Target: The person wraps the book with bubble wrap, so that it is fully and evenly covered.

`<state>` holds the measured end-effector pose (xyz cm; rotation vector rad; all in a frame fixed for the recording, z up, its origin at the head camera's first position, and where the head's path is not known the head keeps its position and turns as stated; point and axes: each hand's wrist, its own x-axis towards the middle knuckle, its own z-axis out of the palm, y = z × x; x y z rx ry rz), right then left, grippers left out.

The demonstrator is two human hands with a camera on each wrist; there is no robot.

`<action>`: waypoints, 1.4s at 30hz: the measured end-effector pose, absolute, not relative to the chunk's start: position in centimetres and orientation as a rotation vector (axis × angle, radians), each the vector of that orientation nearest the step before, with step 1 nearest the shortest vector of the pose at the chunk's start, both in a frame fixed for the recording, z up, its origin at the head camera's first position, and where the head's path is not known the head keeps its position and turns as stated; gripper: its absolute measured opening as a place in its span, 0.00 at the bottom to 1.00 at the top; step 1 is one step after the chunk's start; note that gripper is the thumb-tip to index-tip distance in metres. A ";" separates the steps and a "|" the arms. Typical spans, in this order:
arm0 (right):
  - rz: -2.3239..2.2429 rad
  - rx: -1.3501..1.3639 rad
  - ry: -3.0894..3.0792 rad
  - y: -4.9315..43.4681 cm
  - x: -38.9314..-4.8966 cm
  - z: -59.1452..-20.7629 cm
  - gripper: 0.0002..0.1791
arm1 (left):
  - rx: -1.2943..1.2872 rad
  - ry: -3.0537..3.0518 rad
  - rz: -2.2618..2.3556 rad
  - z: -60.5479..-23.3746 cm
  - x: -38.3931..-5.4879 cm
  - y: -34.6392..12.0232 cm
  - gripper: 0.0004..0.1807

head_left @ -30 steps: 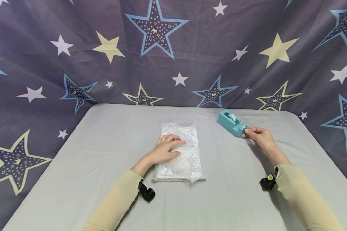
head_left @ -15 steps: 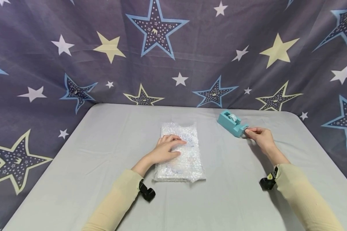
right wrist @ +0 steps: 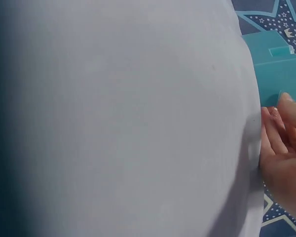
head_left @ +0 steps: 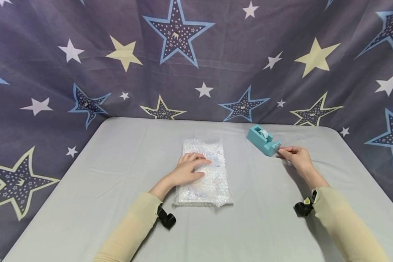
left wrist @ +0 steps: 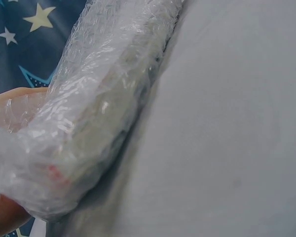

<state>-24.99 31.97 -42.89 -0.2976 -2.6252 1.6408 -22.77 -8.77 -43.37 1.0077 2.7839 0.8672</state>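
A flat package wrapped in bubble wrap (head_left: 213,182) lies in the middle of the table, and its wrapped edge (left wrist: 113,108) fills much of the left wrist view. My left hand (head_left: 185,171) rests on top of it with fingers spread and loosely bent. To the right stands a teal tape dispenser (head_left: 260,140) with a roll of clear tape (head_left: 263,133). At its cutter end my right hand (head_left: 296,158) has thumb and forefinger pinched together on what looks like the tape's end. The right wrist view shows the thumb against the dispenser's front (right wrist: 278,74); the tape itself is hardly visible.
A pale grey cloth covers the table (head_left: 118,153). Behind and at the sides hangs a dark curtain (head_left: 216,54) printed with stars. Black wrist cameras (head_left: 166,218) are strapped below both hands.
My right hand's fingertips have shifted very slightly down and right at the dispenser's cutter end. The left hand and the wrapped package have stayed in place.
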 end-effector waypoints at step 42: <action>1.644 0.179 -2.861 24.0 -21.5 -41.7 0.20 | 1.014 2.778 0.863 -43.4 -22.7 -8.8 0.25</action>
